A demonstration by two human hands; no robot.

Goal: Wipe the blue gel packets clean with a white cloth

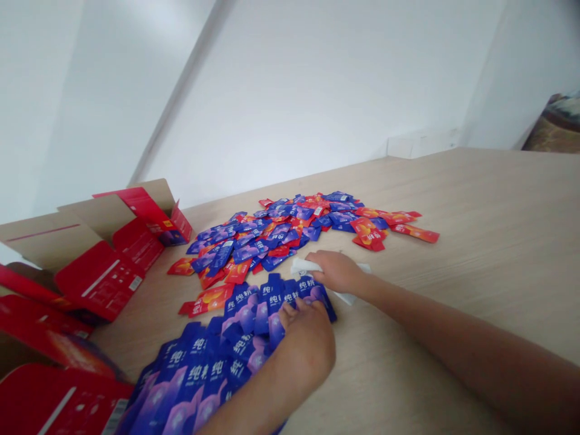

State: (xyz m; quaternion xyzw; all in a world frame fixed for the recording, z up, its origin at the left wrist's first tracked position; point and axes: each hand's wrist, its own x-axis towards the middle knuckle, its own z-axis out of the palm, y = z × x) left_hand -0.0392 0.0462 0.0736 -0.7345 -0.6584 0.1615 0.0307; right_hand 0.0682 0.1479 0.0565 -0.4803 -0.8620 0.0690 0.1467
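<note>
My right hand (338, 273) is closed around a crumpled white tissue (302, 266), part of which sticks out behind the hand. It is just above the top end of a blue-purple pouch (313, 291) with white lettering. My left hand (310, 338) lies on the overlapping blue-purple pouches beside it, fingers spread and bent, fingertips touching their fronts. More blue-purple pouches (181, 380) are laid in overlapping rows to the left, partly hidden by my left forearm.
A mixed heap of blue and red-orange pouches (272, 232) spreads across the wooden table (453, 290). Several open red cardboard boxes (97, 278) line the left side. A white wall (317, 90) stands behind, with a small white box-shaped block (421, 144) at its foot.
</note>
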